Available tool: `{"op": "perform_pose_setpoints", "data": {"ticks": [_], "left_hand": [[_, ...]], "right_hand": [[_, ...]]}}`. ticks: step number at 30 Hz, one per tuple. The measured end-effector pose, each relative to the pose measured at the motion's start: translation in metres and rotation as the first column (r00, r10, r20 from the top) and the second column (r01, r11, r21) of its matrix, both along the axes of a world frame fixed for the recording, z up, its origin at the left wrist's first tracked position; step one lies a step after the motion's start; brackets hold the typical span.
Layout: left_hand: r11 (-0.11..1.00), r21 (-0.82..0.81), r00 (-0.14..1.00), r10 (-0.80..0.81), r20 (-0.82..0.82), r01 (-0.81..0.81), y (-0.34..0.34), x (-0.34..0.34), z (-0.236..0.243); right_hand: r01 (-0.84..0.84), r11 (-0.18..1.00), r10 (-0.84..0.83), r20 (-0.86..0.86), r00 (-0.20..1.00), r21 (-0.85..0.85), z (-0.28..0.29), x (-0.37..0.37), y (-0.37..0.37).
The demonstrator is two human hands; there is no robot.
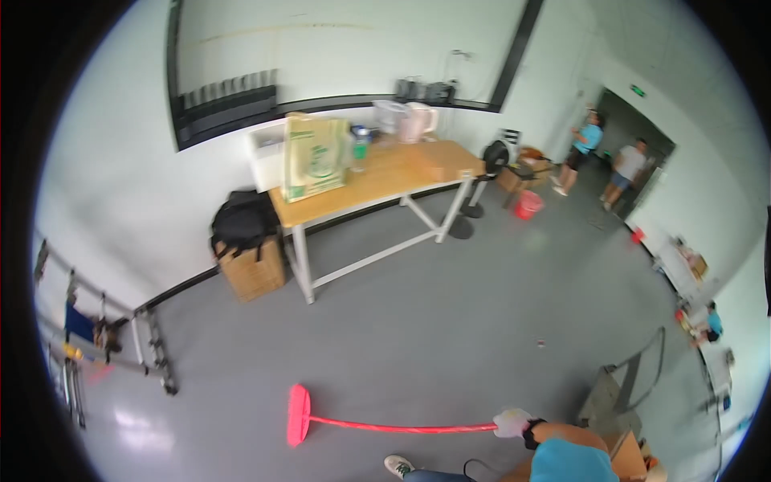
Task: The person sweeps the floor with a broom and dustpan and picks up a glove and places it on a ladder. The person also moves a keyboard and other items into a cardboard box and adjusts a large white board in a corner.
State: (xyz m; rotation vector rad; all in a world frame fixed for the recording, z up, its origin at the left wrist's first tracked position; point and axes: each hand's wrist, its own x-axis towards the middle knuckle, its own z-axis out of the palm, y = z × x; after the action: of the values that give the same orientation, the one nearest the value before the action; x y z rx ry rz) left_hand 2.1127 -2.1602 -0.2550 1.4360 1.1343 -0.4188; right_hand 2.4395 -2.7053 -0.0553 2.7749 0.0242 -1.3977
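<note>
My right hand, in a pale glove with a dark band at the wrist, is closed around the end of a red broom handle. The red broom reaches leftward from it, low over the grey floor. Its wide red head is at the far end, and I cannot tell if the bristles touch the floor. A blue sleeve covers my upper arm. My left hand does not show. At the lower edge are my shoe and part of a trouser leg.
A wooden-topped table carries a paper bag, a bottle and a pink jug. Left of it, a black backpack rests on a cardboard box. A metal cart stands right. A red bucket and two people are farther back.
</note>
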Motion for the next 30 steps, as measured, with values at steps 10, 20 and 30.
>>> {"op": "perform_pose_setpoints", "data": {"ticks": [10, 20, 30], "left_hand": [[0.881, 0.471, 0.992, -0.093, 0.084, 0.042, 0.014, -0.068, -0.016], [0.911, 0.172, 0.920, 0.388, -0.057, -0.374, 0.068, -0.183, 0.028], [0.991, 0.122, 0.996, 0.070, -0.060, -0.062, 0.184, -0.108, 0.016]], "right_hand": [[0.014, 0.980, -0.057, 0.214, 0.975, 0.200, -0.046, 0.047, 0.199], [0.046, 0.927, -0.178, 0.331, 0.927, 0.371, -0.153, 0.178, 0.510], [0.228, 0.966, -0.240, 0.096, 0.966, 0.122, -0.074, -0.040, 0.260]]}}
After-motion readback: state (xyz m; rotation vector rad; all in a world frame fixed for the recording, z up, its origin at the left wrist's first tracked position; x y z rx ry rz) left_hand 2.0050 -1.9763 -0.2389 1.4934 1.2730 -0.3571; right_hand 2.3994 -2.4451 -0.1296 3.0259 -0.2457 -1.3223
